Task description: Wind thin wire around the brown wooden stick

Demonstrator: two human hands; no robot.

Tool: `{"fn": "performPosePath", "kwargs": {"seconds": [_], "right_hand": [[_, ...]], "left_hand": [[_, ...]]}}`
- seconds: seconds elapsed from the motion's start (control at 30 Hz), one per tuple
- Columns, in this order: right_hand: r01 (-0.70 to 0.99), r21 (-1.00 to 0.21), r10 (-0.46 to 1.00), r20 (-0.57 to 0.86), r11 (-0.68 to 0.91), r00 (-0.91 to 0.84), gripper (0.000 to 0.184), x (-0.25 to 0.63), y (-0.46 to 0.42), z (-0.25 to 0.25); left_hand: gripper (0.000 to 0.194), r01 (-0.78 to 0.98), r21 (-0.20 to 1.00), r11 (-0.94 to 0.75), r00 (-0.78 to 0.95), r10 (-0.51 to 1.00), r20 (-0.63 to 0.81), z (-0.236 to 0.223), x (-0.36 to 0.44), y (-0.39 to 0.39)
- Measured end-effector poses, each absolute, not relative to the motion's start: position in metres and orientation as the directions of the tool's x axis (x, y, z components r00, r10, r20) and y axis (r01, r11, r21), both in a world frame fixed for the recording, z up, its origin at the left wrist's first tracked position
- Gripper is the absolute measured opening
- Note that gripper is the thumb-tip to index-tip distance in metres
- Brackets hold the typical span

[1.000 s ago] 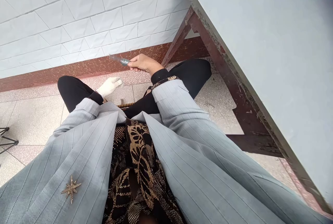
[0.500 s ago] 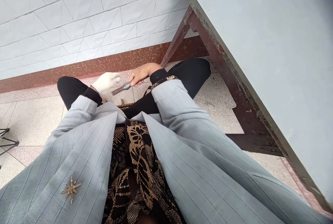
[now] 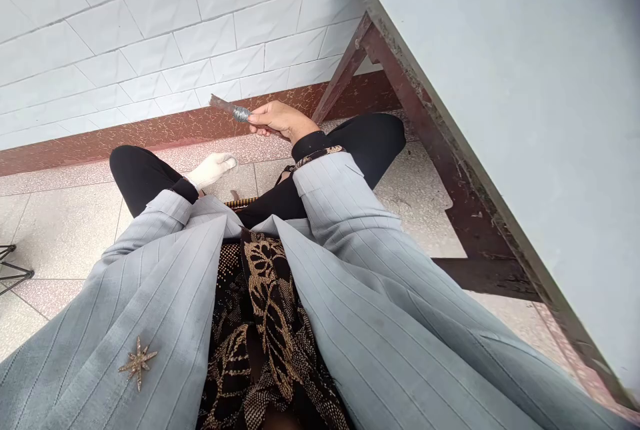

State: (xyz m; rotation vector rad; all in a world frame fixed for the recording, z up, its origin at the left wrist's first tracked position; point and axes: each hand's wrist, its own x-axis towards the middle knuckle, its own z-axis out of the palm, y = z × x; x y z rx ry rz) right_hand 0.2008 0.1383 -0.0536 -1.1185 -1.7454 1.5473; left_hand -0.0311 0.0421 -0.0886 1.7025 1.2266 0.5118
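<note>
My right hand is bare and closed around the handle of a small knife, raised above my knees. The dark blade points left toward the wall, and wire is wound around the knife near my fingers. My left hand wears a white knitted glove and sits low between my knees with its fingers curled over something small that I cannot make out. I sit with my knees in black trousers spread apart, wearing a grey striped jacket.
A grey table top on a dark red wooden frame stands close on my right. A white tiled wall with a red-brown skirting is ahead. A black metal stand pokes in at the left edge.
Half a second ago the knife was lowered beside my gloved hand. My right hand has lifted it up again, back to where it was a second ago. The left hand dropped slightly.
</note>
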Motion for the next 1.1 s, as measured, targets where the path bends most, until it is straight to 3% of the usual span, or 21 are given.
{"fn": "performPosePath", "kwargs": {"seconds": [0.2,0.37,0.53,0.67,0.8,0.97,1.1], "right_hand": [[0.509,-0.858,0.873,-0.191,0.073,-0.448,0.021,0.195,0.147,-0.063],[0.735,-0.653,0.852,-0.267,0.183,-0.449,0.017,0.189,0.146,-0.064],[0.807,-0.493,0.764,-0.365,0.326,-0.532,0.018,0.186,0.142,-0.063],[0.767,-0.577,0.597,-0.521,0.280,-0.610,0.015,0.188,0.143,-0.067],[0.707,-0.666,0.430,-0.580,0.238,-0.692,0.027,0.190,0.141,-0.065],[0.613,-0.754,0.361,-0.518,0.235,-0.775,0.036,0.192,0.134,-0.052],[0.480,-0.852,0.368,-0.386,0.211,-0.846,0.040,0.198,0.133,-0.048]], "left_hand": [[0.028,0.638,0.741,-0.210,0.461,0.875,-0.149,-0.084,-0.033,0.043],[0.026,0.761,0.590,-0.269,0.423,0.896,-0.136,-0.081,-0.036,0.049],[0.025,0.825,0.462,-0.326,0.416,0.903,-0.105,-0.061,-0.038,0.058],[0.022,0.840,0.413,-0.353,0.424,0.901,-0.093,-0.045,-0.040,0.064],[0.019,0.816,0.465,-0.343,0.418,0.906,-0.065,-0.040,-0.042,0.070],[0.022,0.743,0.591,-0.314,0.403,0.915,-0.021,-0.048,-0.045,0.078],[0.026,0.596,0.781,-0.187,0.387,0.919,-0.075,-0.067,-0.042,0.074]]}}
